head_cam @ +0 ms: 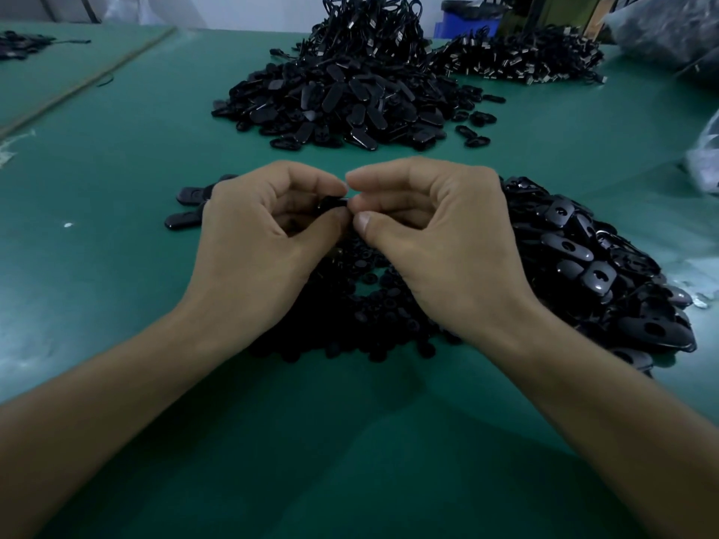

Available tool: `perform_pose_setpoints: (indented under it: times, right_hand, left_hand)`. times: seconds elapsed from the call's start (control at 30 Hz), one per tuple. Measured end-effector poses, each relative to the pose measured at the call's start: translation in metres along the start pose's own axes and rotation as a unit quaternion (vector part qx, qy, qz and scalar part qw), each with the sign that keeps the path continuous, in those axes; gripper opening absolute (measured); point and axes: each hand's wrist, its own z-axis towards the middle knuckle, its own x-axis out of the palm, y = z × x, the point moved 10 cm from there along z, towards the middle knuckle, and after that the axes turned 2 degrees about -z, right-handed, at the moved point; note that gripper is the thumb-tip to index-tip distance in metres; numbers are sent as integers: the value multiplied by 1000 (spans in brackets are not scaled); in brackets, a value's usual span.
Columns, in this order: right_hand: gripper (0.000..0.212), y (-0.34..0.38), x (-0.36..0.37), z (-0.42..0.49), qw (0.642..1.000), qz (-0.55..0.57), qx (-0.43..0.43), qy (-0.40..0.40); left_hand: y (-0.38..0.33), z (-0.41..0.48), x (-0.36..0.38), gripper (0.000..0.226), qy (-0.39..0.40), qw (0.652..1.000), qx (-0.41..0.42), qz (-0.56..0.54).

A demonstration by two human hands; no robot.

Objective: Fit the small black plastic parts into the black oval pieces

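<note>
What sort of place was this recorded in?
Likely a factory assembly bench: green worktable, heaps of identical black oval pieces, cables piled behind; left hand and right hand pinch one piece.

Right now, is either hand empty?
No, the left hand and right hand both pinch a black piece between them.

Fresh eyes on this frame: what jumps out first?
Both hands meet mid-frame: left hand and right hand pinch a small black piece between them. A heap of black oval pieces lies right of the right hand, and a taller black pile sits beyond on the green table.
</note>
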Motion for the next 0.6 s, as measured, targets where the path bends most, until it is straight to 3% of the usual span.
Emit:
perform_pose_setpoints:
  times: [0.17, 0.3, 0.6]
  right_hand:
    - [30, 7, 5, -1, 999, -28, -28, 20]
    - [27, 9, -3, 0, 992, -116, -51, -7]
    - [16, -10, -2, 7, 998, -9, 21, 56]
  left_hand:
    - [0, 0, 2, 24, 11, 1000, -9, -2]
    - [1, 0, 7, 24, 31, 999, -32, -31]
    - [8, 0, 9, 16, 33, 992, -70, -102]
